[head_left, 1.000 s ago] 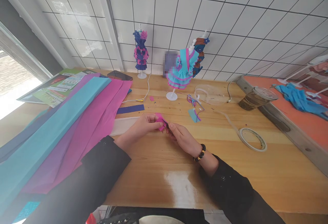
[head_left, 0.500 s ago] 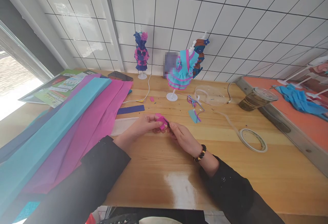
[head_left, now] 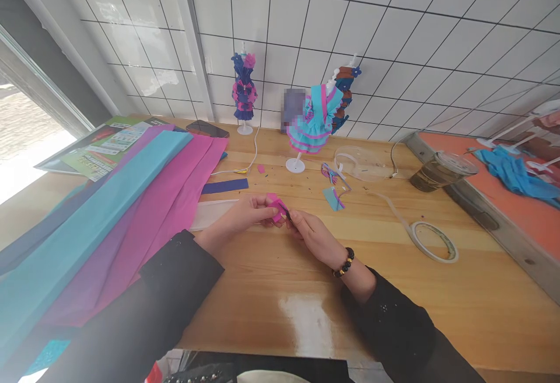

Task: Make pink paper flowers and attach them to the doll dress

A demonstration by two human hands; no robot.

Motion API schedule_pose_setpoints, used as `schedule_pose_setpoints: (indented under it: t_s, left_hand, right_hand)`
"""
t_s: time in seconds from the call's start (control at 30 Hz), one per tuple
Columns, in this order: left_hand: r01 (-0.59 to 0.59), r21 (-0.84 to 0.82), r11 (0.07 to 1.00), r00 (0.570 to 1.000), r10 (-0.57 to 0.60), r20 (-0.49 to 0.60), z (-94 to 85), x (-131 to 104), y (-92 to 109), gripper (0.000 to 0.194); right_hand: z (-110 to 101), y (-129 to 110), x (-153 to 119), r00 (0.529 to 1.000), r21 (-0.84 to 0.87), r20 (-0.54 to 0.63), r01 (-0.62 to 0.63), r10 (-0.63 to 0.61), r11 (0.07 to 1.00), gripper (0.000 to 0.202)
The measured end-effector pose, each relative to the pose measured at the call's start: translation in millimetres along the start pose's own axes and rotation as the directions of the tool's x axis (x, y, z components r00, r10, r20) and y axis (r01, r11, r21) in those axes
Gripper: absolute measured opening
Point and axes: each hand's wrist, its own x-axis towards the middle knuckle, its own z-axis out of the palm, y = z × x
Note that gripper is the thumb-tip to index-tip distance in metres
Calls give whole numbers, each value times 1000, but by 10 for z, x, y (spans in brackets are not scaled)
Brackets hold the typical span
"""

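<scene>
Above the middle of the table, my left hand (head_left: pixel 257 211) pinches a small folded piece of bright pink crepe paper (head_left: pixel 275 203) between thumb and fingers. Close against it, my right hand (head_left: pixel 311 232) is closed around small dark scissors (head_left: pixel 287 213). Their blades lie at the right edge of the pink paper; the handles are mostly hidden by my fingers. Beyond my hands stands a little dress form in a turquoise and pink ruffled paper dress (head_left: pixel 311 129). A turquoise scrap with a pink edge (head_left: pixel 333 198) lies to the right.
Long sheets of crepe paper (head_left: pixel 175 178) are stacked at left, near a dark blue strip (head_left: pixel 225 185). A roll of tape (head_left: pixel 434 243) and a lidded plastic cup (head_left: pixel 441 171) are at right. Two more dressed forms, one navy and pink (head_left: pixel 244 91), stand by the tiled wall.
The view has shifted very slightly. My hands keep nearly the same pose on the pink paper and scissors; the scissors' blades look a little more parted.
</scene>
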Motion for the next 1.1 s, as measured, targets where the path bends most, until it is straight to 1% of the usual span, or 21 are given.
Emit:
schedule_pose_setpoints:
  t_s: [0.27, 0.37, 0.57, 0.87, 1.1]
  left_hand:
    - [5, 35, 999, 1000, -6, 15, -18, -6, -3, 21]
    - [5, 42, 999, 1000, -6, 23, -19, -12, 2, 22]
    - [-1, 41, 999, 1000, 1, 0, -17, -20, 13, 22]
    - [36, 21, 999, 999, -35, -40, -7, -25, 30, 25]
    - [50, 0, 999, 998, -50, -41, -31, -10, -10, 28]
  right_hand:
    - [-20, 2, -3, 1000, -73, 28, 6, -4, 997, 42]
    - [-26, 4, 3, 999, -114, 33, 28, -24, 993, 42]
    - [-40, 4, 6, 998, -155, 37, 51, -45, 987, 43]
    - [-52, -21, 7, 997, -180, 41, 67, -60, 981, 44]
    - [-58, -13, -2, 998, -178, 44, 52, -45, 983, 42]
